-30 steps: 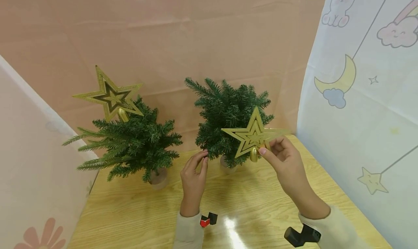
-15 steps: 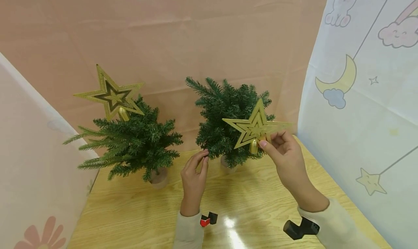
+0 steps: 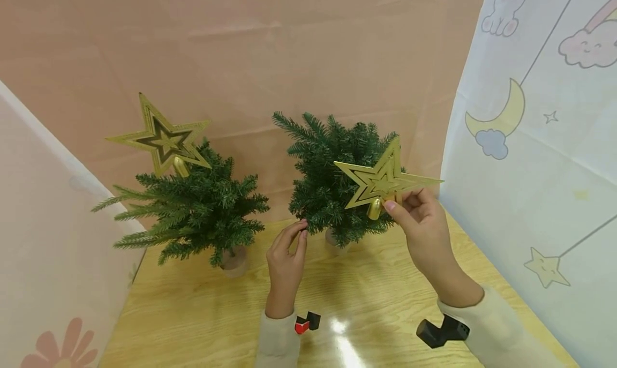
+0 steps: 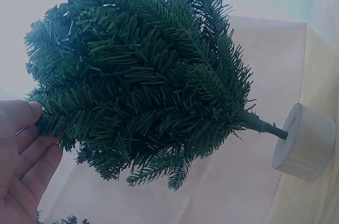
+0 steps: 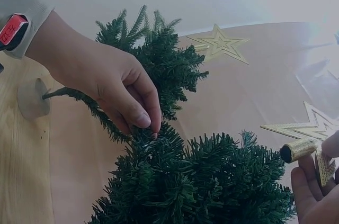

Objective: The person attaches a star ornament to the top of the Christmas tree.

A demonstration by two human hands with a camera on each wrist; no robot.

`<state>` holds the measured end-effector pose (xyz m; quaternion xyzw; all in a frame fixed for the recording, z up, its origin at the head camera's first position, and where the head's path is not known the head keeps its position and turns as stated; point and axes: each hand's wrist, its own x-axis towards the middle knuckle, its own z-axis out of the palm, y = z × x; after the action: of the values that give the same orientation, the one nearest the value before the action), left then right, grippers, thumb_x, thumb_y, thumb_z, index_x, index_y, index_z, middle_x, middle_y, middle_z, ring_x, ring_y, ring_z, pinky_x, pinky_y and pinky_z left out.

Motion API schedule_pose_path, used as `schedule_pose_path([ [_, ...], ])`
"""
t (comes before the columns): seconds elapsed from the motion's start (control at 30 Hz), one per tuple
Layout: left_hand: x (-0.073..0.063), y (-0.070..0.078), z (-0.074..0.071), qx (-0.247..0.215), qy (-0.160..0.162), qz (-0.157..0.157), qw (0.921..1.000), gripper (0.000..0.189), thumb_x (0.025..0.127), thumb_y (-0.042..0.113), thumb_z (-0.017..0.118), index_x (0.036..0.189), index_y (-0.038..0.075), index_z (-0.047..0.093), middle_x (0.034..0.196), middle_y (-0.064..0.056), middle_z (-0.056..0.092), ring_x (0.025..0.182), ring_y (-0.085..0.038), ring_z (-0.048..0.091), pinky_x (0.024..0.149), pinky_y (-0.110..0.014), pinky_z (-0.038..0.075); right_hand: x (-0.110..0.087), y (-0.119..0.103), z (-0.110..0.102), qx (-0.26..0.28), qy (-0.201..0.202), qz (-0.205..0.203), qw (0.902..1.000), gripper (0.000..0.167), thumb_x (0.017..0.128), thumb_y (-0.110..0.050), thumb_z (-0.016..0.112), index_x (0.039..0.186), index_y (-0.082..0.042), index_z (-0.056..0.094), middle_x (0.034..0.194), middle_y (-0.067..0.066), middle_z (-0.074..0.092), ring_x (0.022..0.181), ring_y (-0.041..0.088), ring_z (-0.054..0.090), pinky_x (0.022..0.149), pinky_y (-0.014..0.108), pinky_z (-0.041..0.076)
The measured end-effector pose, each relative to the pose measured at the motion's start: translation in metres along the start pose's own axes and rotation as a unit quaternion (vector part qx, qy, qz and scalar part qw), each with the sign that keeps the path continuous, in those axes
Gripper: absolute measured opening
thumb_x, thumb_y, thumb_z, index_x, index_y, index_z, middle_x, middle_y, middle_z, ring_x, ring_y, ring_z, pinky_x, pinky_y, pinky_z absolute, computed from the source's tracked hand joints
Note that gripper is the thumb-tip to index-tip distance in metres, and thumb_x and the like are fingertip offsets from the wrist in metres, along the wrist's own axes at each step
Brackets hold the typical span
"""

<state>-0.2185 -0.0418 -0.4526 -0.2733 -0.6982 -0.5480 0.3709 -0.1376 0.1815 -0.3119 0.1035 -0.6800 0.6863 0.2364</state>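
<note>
My right hand point(image 3: 424, 228) pinches a gold star tree topper point(image 3: 382, 183) by a lower point, in front of the right small artificial Christmas tree point(image 3: 320, 170). The star tilts, and its short gold socket point(image 5: 299, 150) shows a dark open end in the right wrist view, apart from the branches. My left hand point(image 3: 286, 255) pinches a branch tip at that tree's near left side, also seen in the left wrist view, where the tree's round wooden base point(image 4: 305, 142) stands on the table. The star partly hides the right tree in the head view.
A second small tree point(image 3: 202, 212) stands at the left, bearing another gold star topper point(image 3: 166, 141) at its top. Both trees stand on the wooden table point(image 3: 207, 314). A pinkish cloth point(image 3: 241, 62) hangs behind, and a printed white cloth point(image 3: 530, 196) bounds the right side.
The right hand has raised the star topper slightly and tilted it, its top point leaning right. The left hand stays on the branch tip, and both trees hold their places.
</note>
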Motion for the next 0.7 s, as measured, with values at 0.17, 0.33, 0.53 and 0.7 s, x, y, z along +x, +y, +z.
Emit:
schedule_pose_path([
  [0.17,0.001,0.001,-0.001,0.000,-0.002,-0.001,1.0000,0.022,0.093,0.001,0.065,0.114,0.004,0.069,0.114,-0.007,0.068,0.106,-0.021,0.066,0.092,-0.029,0.053,0.002,-0.002,0.001,0.021,-0.007,-0.009,0.9997,0.024,0.096,0.000,0.059,0.119,-0.003,0.052,0.104,0.009,0.056,0.098,0.016,0.060,0.087,0.024,0.054],
  [0.33,0.001,0.001,-0.001,-0.001,-0.003,-0.007,1.0000,0.021,0.093,0.003,0.065,0.114,0.004,0.069,0.115,-0.006,0.068,0.107,-0.020,0.065,0.092,-0.028,0.053,0.004,-0.003,0.002,0.033,-0.006,-0.013,0.9994,0.034,0.096,0.001,0.057,0.130,-0.003,0.050,0.107,0.011,0.056,0.098,0.017,0.060,0.088,0.026,0.054],
  [0.53,0.000,0.002,-0.001,-0.001,-0.002,-0.011,0.9999,0.021,0.093,0.003,0.065,0.114,0.004,0.069,0.114,-0.007,0.068,0.106,-0.020,0.066,0.092,-0.028,0.053,0.008,-0.002,0.002,0.033,-0.018,-0.031,0.9988,0.037,0.097,0.002,0.056,0.133,-0.002,0.048,0.107,0.010,0.055,0.098,0.016,0.059,0.087,0.026,0.055],
  [0.7,0.001,0.002,-0.001,0.001,-0.005,-0.011,0.9999,0.021,0.094,0.004,0.064,0.115,0.004,0.069,0.115,-0.007,0.068,0.107,-0.020,0.065,0.092,-0.028,0.053,0.014,-0.003,0.002,0.030,-0.027,-0.048,0.9980,0.033,0.096,0.003,0.057,0.128,-0.001,0.051,0.104,0.009,0.056,0.094,0.015,0.060,0.086,0.027,0.055],
])
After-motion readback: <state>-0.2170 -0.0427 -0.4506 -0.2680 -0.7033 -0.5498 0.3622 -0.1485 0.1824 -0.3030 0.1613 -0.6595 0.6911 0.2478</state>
